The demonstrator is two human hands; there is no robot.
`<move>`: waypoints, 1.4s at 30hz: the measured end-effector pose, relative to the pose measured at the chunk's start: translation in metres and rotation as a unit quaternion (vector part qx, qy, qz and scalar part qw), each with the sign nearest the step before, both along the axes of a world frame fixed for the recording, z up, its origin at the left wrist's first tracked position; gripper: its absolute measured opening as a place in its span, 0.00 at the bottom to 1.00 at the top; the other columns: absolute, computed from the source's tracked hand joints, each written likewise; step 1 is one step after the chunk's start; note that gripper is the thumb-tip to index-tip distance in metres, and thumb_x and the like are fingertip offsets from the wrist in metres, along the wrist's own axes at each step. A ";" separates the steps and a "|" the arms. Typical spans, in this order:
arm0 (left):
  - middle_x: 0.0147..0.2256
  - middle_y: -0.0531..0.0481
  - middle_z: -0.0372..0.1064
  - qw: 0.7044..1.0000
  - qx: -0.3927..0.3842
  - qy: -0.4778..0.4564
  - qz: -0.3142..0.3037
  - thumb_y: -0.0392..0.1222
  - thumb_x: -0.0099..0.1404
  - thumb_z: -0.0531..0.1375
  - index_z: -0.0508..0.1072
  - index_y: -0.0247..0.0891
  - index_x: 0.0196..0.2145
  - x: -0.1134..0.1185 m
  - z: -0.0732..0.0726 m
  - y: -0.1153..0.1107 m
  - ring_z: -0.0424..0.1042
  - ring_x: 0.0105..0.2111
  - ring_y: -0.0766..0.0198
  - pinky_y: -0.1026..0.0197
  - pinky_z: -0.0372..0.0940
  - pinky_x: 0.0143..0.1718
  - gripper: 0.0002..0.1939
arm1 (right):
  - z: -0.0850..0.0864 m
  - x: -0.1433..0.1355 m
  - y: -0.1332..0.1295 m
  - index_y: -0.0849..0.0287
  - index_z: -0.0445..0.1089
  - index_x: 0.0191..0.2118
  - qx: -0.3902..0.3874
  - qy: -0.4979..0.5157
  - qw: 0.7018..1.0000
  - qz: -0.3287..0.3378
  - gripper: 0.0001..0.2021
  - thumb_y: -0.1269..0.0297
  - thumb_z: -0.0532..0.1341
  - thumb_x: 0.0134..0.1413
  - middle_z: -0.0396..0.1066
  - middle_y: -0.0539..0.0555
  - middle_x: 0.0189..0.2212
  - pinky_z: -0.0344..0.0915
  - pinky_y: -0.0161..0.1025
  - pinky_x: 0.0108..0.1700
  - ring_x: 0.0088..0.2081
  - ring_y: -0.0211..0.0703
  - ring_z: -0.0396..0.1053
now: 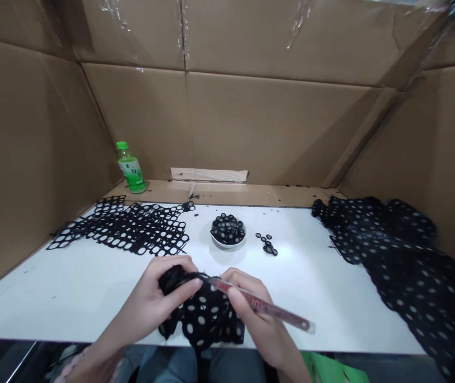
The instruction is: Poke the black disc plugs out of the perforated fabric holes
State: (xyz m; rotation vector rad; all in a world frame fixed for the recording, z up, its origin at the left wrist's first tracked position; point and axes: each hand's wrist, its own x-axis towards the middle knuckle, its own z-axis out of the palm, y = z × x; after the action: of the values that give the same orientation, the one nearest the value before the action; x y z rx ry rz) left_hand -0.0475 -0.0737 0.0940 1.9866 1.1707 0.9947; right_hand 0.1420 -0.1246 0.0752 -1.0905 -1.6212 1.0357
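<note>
My left hand (163,298) is closed on a bunched piece of black fabric with pale dots (203,314) near the table's front edge. Its thumb presses on the fabric's upper edge. In my right hand (251,308) is a slim, pen-like tool with a reddish see-through handle (279,313). The tool's tip meets the fabric's top edge by my left thumb; what kind of tip it has is too small to tell. Beyond my hands stands a white bowl (229,245) heaped with small black-rimmed discs (227,227). Several similar discs (267,246) lie loose to its right.
Black netting full of round holes (131,226) spreads over the white table (103,292) at left. A large dotted black cloth (403,266) drapes off the right side. A green bottle (132,173) stands at the back left. Cardboard walls (251,122) enclose the table.
</note>
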 end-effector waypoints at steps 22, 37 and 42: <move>0.28 0.52 0.73 0.992 -0.110 0.018 -0.052 0.47 0.56 0.62 0.73 0.37 0.27 0.007 0.000 0.015 0.71 0.32 0.60 0.62 0.65 0.36 0.10 | -0.004 0.018 -0.001 0.58 0.60 0.28 -0.007 0.088 0.996 0.021 0.14 0.60 0.49 0.63 0.61 0.51 0.30 0.54 0.37 0.36 0.33 0.41 0.58; 0.26 0.54 0.68 0.994 -0.042 0.061 -0.082 0.45 0.63 0.56 0.69 0.39 0.29 0.006 0.002 -0.004 0.67 0.29 0.65 0.67 0.60 0.33 0.08 | 0.003 -0.011 -0.006 0.58 0.59 0.29 0.049 -0.153 0.985 -0.069 0.10 0.71 0.47 0.62 0.63 0.52 0.30 0.55 0.41 0.41 0.35 0.44 0.61; 0.26 0.53 0.67 0.995 -0.084 -0.038 -0.038 0.45 0.61 0.57 0.68 0.38 0.28 0.005 -0.006 0.012 0.67 0.30 0.63 0.65 0.61 0.33 0.09 | -0.013 0.013 0.004 0.58 0.67 0.33 -0.037 0.072 0.997 0.001 0.13 0.59 0.49 0.63 0.67 0.52 0.32 0.57 0.38 0.40 0.36 0.44 0.63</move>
State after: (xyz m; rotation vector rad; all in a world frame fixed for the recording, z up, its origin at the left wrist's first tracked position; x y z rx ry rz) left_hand -0.0426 -0.0620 0.0879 1.8312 1.0908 0.8952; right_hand 0.1550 -0.1210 0.0620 -1.0386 -1.4799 1.1572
